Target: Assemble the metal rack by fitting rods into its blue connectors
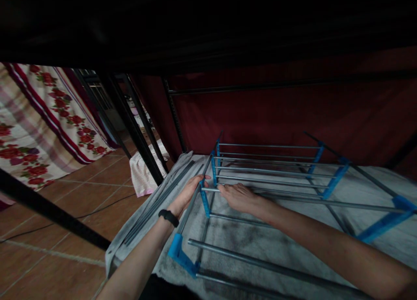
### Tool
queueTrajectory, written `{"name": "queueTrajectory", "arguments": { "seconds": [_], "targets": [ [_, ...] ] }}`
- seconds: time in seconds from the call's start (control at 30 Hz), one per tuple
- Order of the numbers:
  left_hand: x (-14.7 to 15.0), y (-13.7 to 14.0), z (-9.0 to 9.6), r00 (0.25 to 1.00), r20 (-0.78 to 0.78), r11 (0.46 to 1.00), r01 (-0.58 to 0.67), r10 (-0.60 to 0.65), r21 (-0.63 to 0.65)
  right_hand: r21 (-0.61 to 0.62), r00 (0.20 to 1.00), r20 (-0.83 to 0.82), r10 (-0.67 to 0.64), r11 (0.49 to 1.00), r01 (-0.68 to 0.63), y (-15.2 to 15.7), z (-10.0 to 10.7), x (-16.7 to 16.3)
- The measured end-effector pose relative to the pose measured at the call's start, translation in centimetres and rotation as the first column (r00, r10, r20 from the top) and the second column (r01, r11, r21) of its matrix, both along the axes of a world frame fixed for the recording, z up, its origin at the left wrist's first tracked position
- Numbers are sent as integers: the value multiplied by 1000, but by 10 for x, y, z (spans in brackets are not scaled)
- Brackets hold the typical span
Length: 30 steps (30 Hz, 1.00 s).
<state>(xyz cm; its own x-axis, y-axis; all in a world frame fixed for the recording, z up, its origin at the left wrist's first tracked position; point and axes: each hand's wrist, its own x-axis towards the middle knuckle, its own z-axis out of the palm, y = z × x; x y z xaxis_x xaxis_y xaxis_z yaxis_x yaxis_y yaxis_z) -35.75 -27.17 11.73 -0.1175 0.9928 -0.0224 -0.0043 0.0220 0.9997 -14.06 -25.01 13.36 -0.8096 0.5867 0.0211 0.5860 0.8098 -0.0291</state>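
Observation:
A rack of grey metal tubes and blue plastic connectors lies on a grey blanket [241,230]. My left hand [190,191], with a black band at the wrist, wraps around a blue connector [204,200] on the rack's left side. My right hand [236,195] closes on a metal tube [211,189] close to its left end, which meets that connector. Whether the tube sits fully in the socket, I cannot tell. Nearest me, another tube [234,256] has its left end free, apart from the blue corner connector [182,254].
Several loose tubes [159,200] lie along the blanket's left edge. Black metal posts [130,126] stand at the left, and a dark surface hangs low overhead. A dark red cloth [260,113] covers the back. Beyond are a tiled floor [81,204] and a floral curtain [58,113].

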Motion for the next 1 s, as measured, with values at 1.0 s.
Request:
{"name": "queueTrajectory", "arguments": {
  "seconds": [1.0],
  "targets": [
    [-5, 6, -12, 999, -38, 1000, -13, 12, -23, 87, 999, 13, -36, 996, 35, 3, 8, -8]
  ]
}}
